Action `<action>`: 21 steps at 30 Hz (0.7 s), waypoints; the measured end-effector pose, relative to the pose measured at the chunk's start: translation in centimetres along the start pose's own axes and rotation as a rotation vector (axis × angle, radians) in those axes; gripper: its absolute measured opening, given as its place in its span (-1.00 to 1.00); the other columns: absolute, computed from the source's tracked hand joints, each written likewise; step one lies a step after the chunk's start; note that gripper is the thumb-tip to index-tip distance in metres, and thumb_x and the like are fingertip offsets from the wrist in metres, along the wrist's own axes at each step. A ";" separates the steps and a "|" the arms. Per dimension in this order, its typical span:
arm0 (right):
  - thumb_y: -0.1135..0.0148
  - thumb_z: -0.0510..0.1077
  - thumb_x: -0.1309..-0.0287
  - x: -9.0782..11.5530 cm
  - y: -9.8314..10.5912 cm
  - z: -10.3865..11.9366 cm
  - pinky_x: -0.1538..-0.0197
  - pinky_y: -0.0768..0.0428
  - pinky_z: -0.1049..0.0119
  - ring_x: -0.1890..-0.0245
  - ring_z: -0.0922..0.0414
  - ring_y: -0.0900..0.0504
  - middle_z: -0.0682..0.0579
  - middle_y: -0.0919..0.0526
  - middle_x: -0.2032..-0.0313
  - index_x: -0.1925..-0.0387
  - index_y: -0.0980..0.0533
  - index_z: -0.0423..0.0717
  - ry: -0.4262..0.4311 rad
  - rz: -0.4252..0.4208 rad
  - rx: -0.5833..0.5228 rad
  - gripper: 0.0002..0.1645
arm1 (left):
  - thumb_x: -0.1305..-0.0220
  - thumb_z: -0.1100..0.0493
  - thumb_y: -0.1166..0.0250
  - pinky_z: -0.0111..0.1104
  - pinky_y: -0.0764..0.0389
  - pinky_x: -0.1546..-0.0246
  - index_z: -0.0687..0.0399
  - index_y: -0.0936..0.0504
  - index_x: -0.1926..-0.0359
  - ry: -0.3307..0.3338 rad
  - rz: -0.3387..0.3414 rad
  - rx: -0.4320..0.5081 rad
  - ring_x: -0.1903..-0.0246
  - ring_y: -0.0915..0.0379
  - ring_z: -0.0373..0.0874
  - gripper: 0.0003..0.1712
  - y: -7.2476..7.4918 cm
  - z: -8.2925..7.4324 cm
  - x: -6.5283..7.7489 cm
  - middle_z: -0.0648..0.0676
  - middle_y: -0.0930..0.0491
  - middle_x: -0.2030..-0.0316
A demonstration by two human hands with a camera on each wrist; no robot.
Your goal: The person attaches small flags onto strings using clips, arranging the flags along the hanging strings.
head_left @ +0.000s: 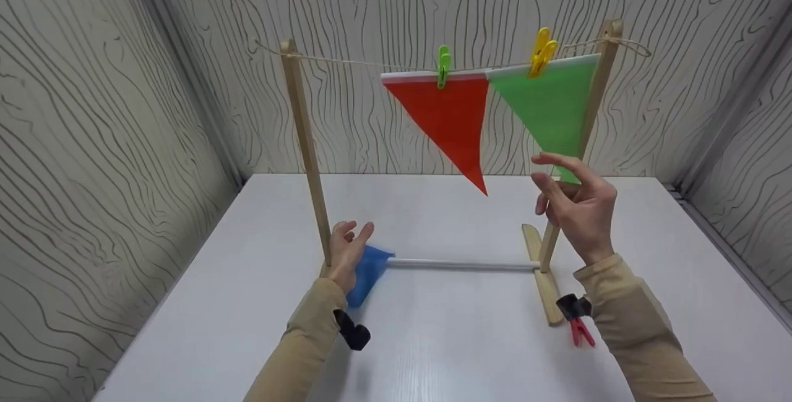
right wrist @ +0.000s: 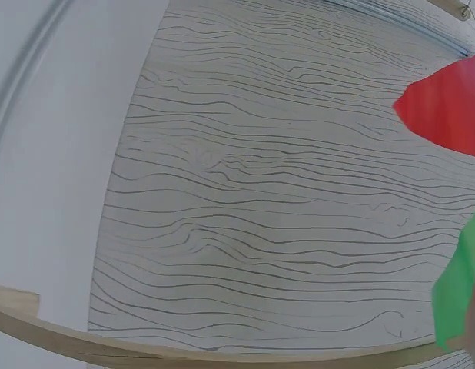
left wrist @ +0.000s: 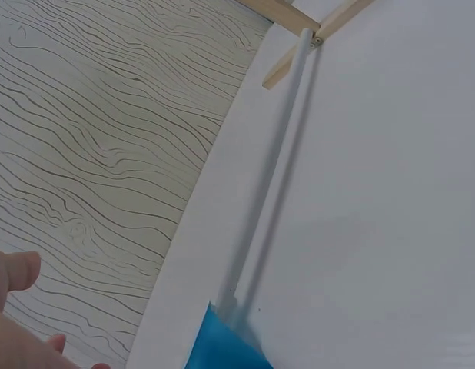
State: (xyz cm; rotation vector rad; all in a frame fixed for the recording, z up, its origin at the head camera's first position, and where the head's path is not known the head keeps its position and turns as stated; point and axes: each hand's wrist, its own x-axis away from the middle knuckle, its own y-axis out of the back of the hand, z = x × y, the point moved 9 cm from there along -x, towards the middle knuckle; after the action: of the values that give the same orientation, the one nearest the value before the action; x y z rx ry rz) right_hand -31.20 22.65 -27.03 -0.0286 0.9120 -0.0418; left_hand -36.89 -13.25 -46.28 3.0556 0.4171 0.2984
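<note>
A red pennant [head_left: 448, 111] hangs from a string [head_left: 346, 60], held by a green clothespin [head_left: 443, 67]. Joined at its right is a green pennant [head_left: 550, 105] under a yellow clothespin [head_left: 539, 59]. My right hand [head_left: 585, 210] is raised by the green pennant's lower tip, fingers loosely bent and nothing gripped; whether it touches the cloth I cannot tell. Low beside the left wooden post [head_left: 306, 136], my left hand [head_left: 346, 250] has its fingers spread loosely. Just right of it, a blue pennant [head_left: 371, 272] drapes near the left end of a white rod [head_left: 464, 264].
The right wooden post [head_left: 597, 93] rises from a flat wooden foot [head_left: 547, 297]. A red clothespin [head_left: 580, 333] lies on the white table [head_left: 445, 340] near my right sleeve. Wood-grain panels [head_left: 383, 6] stand behind and at both sides.
</note>
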 end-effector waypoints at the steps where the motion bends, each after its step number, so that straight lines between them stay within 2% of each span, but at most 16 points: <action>1: -0.22 -0.52 -0.21 0.3 0.1 -0.4 0.77 -0.22 0.49 0.77 0.33 -0.53 0.13 -0.67 0.64 -0.02 -0.53 -0.51 -0.014 0.000 -0.004 -0.67 | -0.43 -0.01 -0.25 0.09 -0.17 -0.52 0.24 -0.23 -0.43 -0.001 -0.003 -0.009 -0.51 -0.04 0.26 -0.27 0.1 0.2 0.0 0.37 -0.15 -0.47; 6: -0.21 -0.52 -0.23 2.1 0.8 -2.2 0.76 -0.27 0.48 0.75 0.34 -0.55 0.19 -0.73 0.43 -0.05 -0.52 -0.51 -0.082 0.003 0.029 -0.66 | -0.42 0.02 -0.26 0.12 -0.16 -0.51 0.27 -0.26 -0.42 -0.002 -0.008 -0.081 -0.50 -0.06 0.32 -0.29 0.1 1.2 0.0 0.41 -0.16 -0.47; 14: -0.23 -0.48 -0.23 4.9 2.2 -4.6 0.79 -0.26 0.41 0.80 0.28 -0.46 0.11 -0.66 0.61 -0.05 -0.53 -0.50 -0.227 -0.019 0.086 -0.66 | -0.41 0.08 -0.24 0.14 -0.26 -0.44 0.31 -0.34 -0.36 -0.163 -0.005 -0.306 -0.45 -0.16 0.32 -0.37 0.3 1.4 0.2 0.37 -0.30 -0.41; 18: -0.25 -0.43 -0.25 6.4 3.6 -5.8 0.78 -0.27 0.38 0.81 0.27 -0.44 0.15 -0.71 0.51 -0.06 -0.56 -0.42 -0.331 -0.034 0.194 -0.67 | -0.41 0.08 -0.24 0.13 -0.31 -0.41 0.32 -0.38 -0.33 -0.225 -0.032 -0.462 -0.40 -0.26 0.32 -0.40 0.7 1.5 0.2 0.38 -0.41 -0.34; 21: -0.26 -0.38 -0.28 7.7 4.9 -6.8 0.76 -0.31 0.41 0.78 0.27 -0.47 0.22 -0.73 0.39 -0.08 -0.57 -0.36 -0.415 -0.040 0.275 -0.66 | -0.41 0.11 -0.24 0.15 -0.25 -0.43 0.39 -0.34 -0.34 -0.255 -0.035 -0.518 -0.40 -0.24 0.35 -0.37 0.8 1.6 0.2 0.42 -0.40 -0.33</action>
State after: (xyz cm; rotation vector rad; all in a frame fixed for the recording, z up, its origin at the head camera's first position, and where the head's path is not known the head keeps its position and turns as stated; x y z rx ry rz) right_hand -31.78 27.16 -37.50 0.1943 0.4851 -0.1908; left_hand -36.18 -14.02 -47.76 2.5314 0.3170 0.0064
